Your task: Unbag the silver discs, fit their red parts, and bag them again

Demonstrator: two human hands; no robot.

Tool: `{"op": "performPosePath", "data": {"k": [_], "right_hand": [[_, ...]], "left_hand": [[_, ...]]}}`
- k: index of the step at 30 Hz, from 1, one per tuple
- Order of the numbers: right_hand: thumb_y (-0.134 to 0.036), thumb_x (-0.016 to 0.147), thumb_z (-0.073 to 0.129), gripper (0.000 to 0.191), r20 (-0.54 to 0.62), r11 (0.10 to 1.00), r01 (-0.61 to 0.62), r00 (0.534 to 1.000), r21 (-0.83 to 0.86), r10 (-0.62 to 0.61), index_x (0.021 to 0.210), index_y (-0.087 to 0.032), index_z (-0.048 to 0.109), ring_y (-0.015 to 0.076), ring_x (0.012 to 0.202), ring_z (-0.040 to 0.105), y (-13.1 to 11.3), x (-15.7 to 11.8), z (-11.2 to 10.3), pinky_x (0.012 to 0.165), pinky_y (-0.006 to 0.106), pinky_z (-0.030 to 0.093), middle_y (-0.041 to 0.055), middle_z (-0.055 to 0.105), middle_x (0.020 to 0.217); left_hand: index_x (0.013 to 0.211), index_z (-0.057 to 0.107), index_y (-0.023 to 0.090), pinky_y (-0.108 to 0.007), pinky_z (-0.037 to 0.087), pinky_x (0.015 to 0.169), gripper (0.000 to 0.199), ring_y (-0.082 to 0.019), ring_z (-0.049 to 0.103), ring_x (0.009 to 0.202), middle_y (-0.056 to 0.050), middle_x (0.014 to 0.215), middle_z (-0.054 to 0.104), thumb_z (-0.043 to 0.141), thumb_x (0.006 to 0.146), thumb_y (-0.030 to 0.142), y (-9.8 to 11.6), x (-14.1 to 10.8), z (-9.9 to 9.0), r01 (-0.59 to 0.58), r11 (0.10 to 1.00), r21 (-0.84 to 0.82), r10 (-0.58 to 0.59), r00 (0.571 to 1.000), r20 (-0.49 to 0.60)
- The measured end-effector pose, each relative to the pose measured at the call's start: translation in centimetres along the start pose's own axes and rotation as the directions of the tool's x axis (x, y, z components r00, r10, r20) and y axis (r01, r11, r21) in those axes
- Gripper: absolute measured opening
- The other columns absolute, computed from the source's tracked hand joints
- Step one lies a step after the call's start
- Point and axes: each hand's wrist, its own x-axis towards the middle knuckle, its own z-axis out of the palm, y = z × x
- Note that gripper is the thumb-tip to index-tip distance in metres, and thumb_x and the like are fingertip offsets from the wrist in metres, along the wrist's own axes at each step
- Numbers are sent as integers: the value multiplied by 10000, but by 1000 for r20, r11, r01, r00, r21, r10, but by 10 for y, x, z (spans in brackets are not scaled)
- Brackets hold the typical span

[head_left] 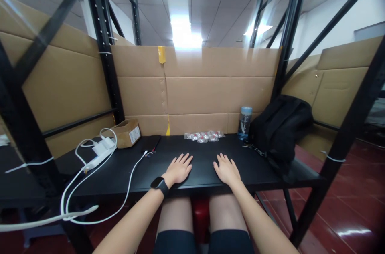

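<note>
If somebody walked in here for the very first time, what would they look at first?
Probably the left hand and right hand, resting flat on the black table near its front edge. Then perhaps the big black bag at the right end, or the white cables looping at the left. The shiny little packets at the back, before the cardboard wall, might catch the eye too.

Bright overall | we get white glare from a ceiling lamp (184,33) above and beyond our hands (179,168) | red floor (345,208) right of them shines | wide-angle stretch at edges | far details soft
</note>
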Motion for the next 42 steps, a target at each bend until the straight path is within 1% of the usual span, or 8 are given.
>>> {"op": "performPosePath", "data": {"k": [4,8,12,16,23,32,36,42], "right_hand": [[-384,1015,307,569,-65,1000,-8,998,8,8,1539,-206,437,292,1500,335,-2,-17,0,1213,487,219,78,413,1606],[-277,1015,347,539,-126,1000,0,992,-31,-3,1535,-156,419,281,1376,506,-2,-26,-12,1124,412,361,166,599,1426],[-111,973,388,603,-11,991,60,998,-117,-62,1562,-231,342,259,1081,683,4,-21,-35,870,338,487,153,713,1162],[-46,945,393,622,20,984,105,994,-145,-103,1531,-254,374,249,1027,682,13,-18,-46,823,316,480,128,709,1134],[2,924,318,565,-78,979,141,985,-146,-154,1414,-187,527,261,1108,604,13,-21,-33,894,309,465,138,675,1221],[-118,949,433,353,-56,992,122,991,-39,-124,1250,-164,613,264,1077,630,18,-26,-33,919,314,447,133,687,1162],[-104,904,454,350,-77,977,197,979,77,-192,1197,-160,636,240,1043,644,27,-41,-33,927,295,440,122,690,1116],[-112,769,538,245,-145,897,260,964,358,-222,972,-210,635,167,694,596,43,-53,-33,692,266,448,-7,614,742]], "left_hand": [[1617,248,272,-574,176,1233,646,-276,171,1556,-13,1678,206,201,1033,544,-15,-13,-3,-44,999,-32,44,999,-2],[1581,352,274,-576,202,1226,644,-298,226,1540,-28,1658,279,251,1019,572,-35,-27,-4,47,997,-64,-52,995,-80],[1502,465,157,-462,330,1195,622,-298,423,1446,-126,1541,486,371,983,485,-50,-37,-1,110,985,-133,-141,957,-253],[1414,541,178,-410,432,1120,542,-281,571,1311,-111,1431,601,418,958,442,-52,-41,-1,82,974,-212,-153,927,-343],[1190,685,260,-385,437,1097,385,-272,598,1262,-50,1324,678,472,939,458,-44,-54,-7,-23,949,-314,-89,937,-337],[1134,726,286,-290,516,740,367,-180,658,694,-19,1160,743,498,933,494,-27,-89,-11,13,886,-464,-193,919,-344],[1144,717,290,-272,505,711,348,-185,673,752,-13,1183,737,511,937,480,-28,-87,-7,-2,877,-481,-192,916,-354],[1159,698,294,-268,511,767,322,-220,688,1001,-4,1210,725,511,961,466,-33,-84,-2,-6,876,-482,-190,915,-356]]}}
